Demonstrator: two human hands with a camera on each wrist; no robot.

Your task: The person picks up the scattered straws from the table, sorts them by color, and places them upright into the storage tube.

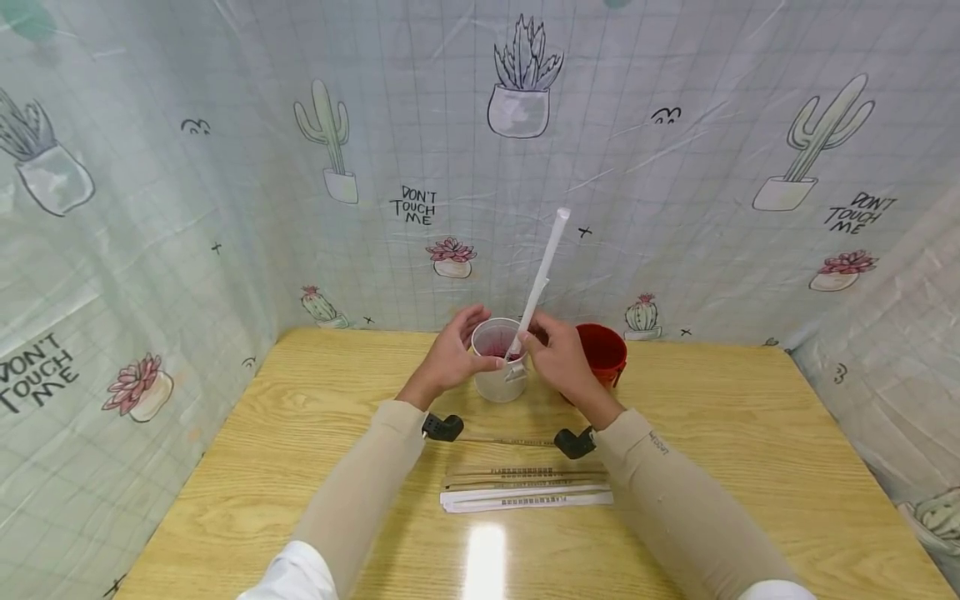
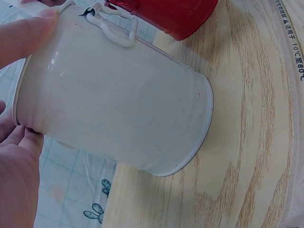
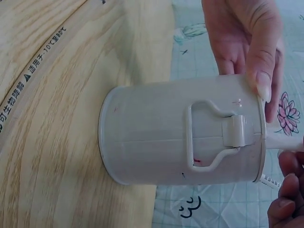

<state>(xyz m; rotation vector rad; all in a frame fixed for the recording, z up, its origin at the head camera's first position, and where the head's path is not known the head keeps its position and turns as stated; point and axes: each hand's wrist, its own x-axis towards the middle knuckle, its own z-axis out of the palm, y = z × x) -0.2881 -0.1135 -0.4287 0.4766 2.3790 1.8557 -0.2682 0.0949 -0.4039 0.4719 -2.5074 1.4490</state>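
A small white metal pail with a wire handle stands upright on the table near the back edge. My left hand grips its rim from the left, thumb on the near side and fingers round the far side. Over the pail's right rim, my right hand pinches a long white straw low down. The straw slants up and to the right, its lower end at the pail's mouth. In the right wrist view, a thin printed white strip also shows beside the rim. Something reddish shows inside the pail.
A red pail stands just right of my right hand, partly hidden by it. Several long, thin paper-wrapped straws, white and brown with print, lie crosswise on the wooden table. A patterned plastic curtain hangs behind and at both sides.
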